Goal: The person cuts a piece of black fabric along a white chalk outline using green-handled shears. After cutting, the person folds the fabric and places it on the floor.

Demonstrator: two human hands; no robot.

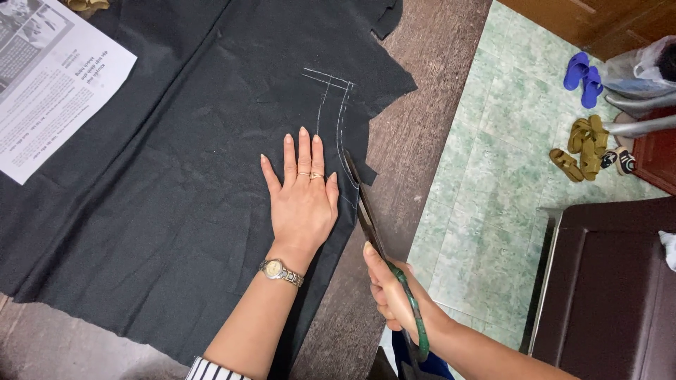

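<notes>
Scissors [367,214] in right hand's [391,295] grip cut black fabric [176,176].

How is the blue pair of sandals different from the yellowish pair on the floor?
The blue sandals are bright blue with smooth, plain straps; the olive-yellow sandals have wider, folded-looking straps. The blue sandals lie close together, farther from the table, near the wooden door; the olive-yellow sandals sit nearer, spread apart and turned at different angles. Both pairs rest on the green tiled floor, away from the person's hands.
</notes>
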